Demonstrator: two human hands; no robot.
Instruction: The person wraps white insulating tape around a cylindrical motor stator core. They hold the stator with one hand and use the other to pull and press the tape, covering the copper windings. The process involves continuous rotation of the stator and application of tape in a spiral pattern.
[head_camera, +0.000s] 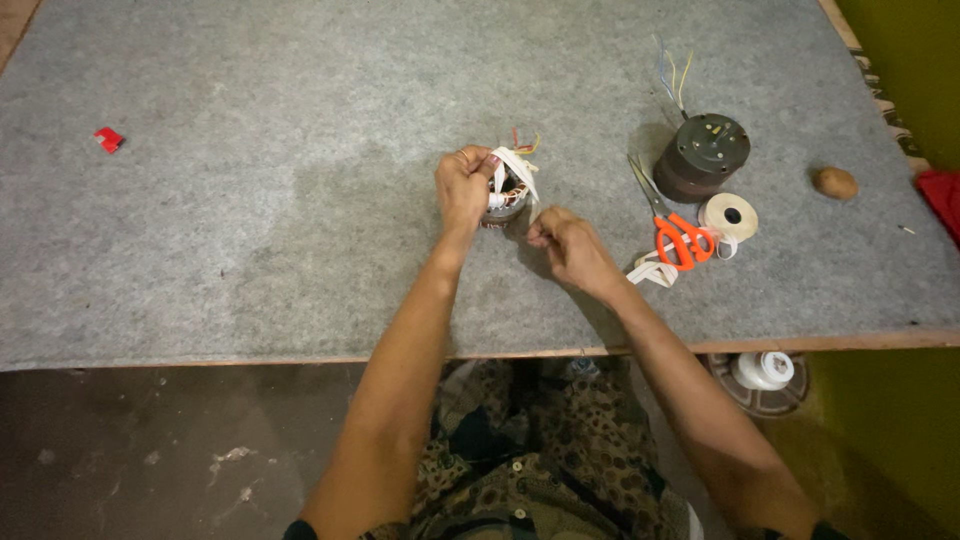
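Observation:
A small motor stator (510, 195) with copper windings and coloured wire ends stands on the grey felt table (250, 200). My left hand (463, 185) grips its left side. White cloth tape (520, 170) is wrapped over the windings and runs down to my right hand (565, 245), which pinches the tape's end just below and to the right of the stator.
Orange-handled scissors (672, 225) lie right of my hands, beside a roll of white tape (730, 215). A dark round motor housing (703, 155) with coloured wires stands behind them. A brown lump (834, 182) lies far right, a small red piece (108, 139) far left.

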